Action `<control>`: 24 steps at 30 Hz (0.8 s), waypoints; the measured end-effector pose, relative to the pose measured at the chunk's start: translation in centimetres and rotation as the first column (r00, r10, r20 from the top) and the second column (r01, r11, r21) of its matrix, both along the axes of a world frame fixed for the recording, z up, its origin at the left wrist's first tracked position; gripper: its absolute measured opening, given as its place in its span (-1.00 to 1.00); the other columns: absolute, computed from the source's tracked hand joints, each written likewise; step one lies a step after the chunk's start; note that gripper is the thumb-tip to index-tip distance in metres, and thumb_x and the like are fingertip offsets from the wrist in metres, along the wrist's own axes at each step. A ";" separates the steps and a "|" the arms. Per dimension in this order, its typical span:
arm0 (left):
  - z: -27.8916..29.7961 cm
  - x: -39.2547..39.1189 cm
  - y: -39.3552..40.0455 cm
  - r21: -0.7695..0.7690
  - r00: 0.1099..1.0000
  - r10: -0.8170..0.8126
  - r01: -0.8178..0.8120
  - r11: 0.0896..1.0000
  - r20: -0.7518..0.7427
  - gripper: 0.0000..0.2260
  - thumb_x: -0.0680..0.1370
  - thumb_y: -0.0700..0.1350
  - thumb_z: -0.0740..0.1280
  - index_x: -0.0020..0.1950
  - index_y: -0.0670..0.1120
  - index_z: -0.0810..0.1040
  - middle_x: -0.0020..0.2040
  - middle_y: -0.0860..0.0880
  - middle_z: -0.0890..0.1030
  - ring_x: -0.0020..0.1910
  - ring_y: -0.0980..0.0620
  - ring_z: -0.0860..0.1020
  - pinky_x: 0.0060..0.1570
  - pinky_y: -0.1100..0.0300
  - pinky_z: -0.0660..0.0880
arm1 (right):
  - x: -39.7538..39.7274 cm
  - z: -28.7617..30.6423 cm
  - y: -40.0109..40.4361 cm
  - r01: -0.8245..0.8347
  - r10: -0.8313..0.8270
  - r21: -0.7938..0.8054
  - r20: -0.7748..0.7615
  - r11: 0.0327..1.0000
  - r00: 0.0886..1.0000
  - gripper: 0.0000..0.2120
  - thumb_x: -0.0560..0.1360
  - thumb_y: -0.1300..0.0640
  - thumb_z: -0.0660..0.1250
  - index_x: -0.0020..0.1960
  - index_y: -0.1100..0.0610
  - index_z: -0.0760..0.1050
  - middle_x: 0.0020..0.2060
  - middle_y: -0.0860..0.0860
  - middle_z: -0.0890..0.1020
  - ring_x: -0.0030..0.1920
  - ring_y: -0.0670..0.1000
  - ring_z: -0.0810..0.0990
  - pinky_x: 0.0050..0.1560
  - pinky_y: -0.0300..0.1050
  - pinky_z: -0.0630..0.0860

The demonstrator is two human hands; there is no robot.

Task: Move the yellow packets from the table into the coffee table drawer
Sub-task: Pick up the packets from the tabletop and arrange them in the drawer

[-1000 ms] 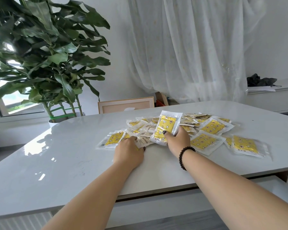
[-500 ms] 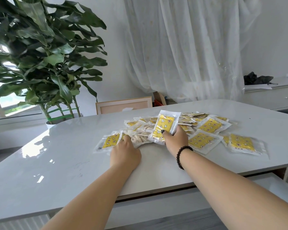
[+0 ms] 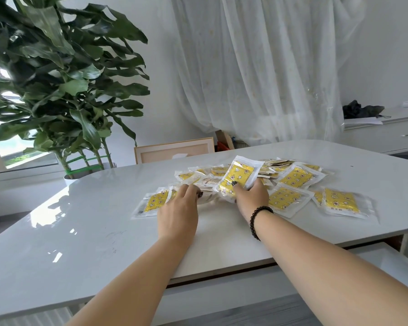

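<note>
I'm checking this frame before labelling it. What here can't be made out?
All in the head view:
- Left hand: fingertips hidden among the packets; its grip is unclear.
- Packet count: the pile overlaps itself.
- Packet print: too small to read.
- Drawer: cut off by the right arm and the frame edge.

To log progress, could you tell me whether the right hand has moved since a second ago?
No. The right hand still grips its raised packet beside the same flat packet on the table.
</note>
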State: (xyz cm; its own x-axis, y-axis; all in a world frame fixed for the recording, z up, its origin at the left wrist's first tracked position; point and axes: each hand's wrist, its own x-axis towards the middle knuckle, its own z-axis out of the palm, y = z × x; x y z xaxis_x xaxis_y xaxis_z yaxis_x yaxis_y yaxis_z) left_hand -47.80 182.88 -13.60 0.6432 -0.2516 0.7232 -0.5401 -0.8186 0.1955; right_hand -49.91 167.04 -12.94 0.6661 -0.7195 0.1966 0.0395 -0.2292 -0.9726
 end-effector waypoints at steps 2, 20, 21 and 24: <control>0.1 -0.2 0.1 -0.150 0.999 -0.044 0.045 0.988 0.012 -0.87 0.63 -0.17 0.20 0.05 -0.05 0.53 -0.07 0.02 0.64 -0.24 -0.22 0.58 -0.33 0.05 0.44 | -0.1 0.1 -0.1 0.015 -0.014 0.011 -0.012 1.000 1.000 -0.82 0.52 0.10 0.31 -0.06 0.16 0.34 -0.19 0.01 0.48 -0.15 0.07 0.47 -0.18 -0.16 0.33; 0.6 1.3 1.6 -0.800 0.844 -0.418 -0.021 0.600 -0.336 -0.66 0.39 -0.27 0.38 -0.04 0.18 0.62 0.27 0.13 0.51 0.21 0.03 0.54 0.14 0.04 0.56 | 0.5 -0.2 0.0 -0.009 0.009 -0.018 -0.022 1.000 1.000 -0.84 0.51 0.10 0.31 -0.04 0.18 0.41 -0.13 0.06 0.54 -0.16 0.08 0.49 -0.24 -0.16 0.35; 0.6 1.2 1.7 -0.829 0.863 -0.409 -0.020 0.559 -0.296 -0.59 0.40 -0.31 0.33 0.04 0.18 0.58 0.28 0.12 0.50 0.19 0.01 0.55 0.04 0.10 0.59 | 0.4 -0.2 0.0 -0.016 0.015 -0.026 -0.020 1.000 1.000 -0.84 0.51 0.10 0.31 -0.06 0.18 0.40 -0.15 0.06 0.53 -0.19 0.07 0.49 -0.30 -0.16 0.33; 0.8 0.9 2.0 -0.898 0.921 -0.323 -0.058 0.437 -0.217 -0.46 0.48 -0.36 0.28 0.36 0.12 0.38 0.33 0.15 0.47 0.14 0.06 0.52 -0.20 0.33 0.55 | 0.3 -0.4 0.1 -0.091 0.090 -0.046 -0.011 0.995 0.996 -0.82 0.50 0.11 0.32 -0.17 0.15 0.36 -0.24 0.04 0.50 -0.30 0.03 0.43 -0.39 -0.18 0.29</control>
